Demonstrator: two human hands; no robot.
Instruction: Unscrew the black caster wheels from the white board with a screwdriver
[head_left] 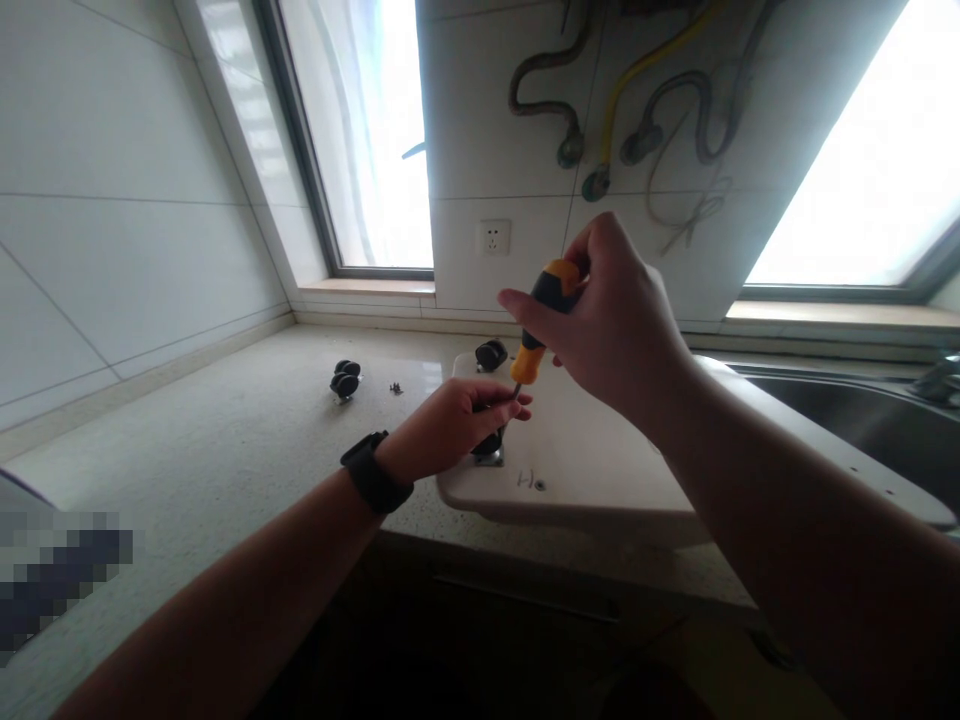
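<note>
My right hand (607, 310) is wrapped round the handle of a yellow-and-black screwdriver (553, 290), which slants with its metal shaft pointing down. At the tip of that shaft, the thumb and fingers of my left hand (480, 415) are pinched together; whatever lies between them is too small to make out. Just below these fingers, a black caster (486, 444) with a metal plate sits at the left end of a white, upturned panel (600, 470), partly covered by my hand. Another black caster (491, 355) stands at the panel's far left corner.
On the speckled countertop (247, 430) to the left lie loose black casters (345, 382) and a small pile of screws (396, 388). A steel sink (840, 410) is at the right, partly under the panel. Hoses (619, 85) and a socket (495, 237) are on the tiled wall.
</note>
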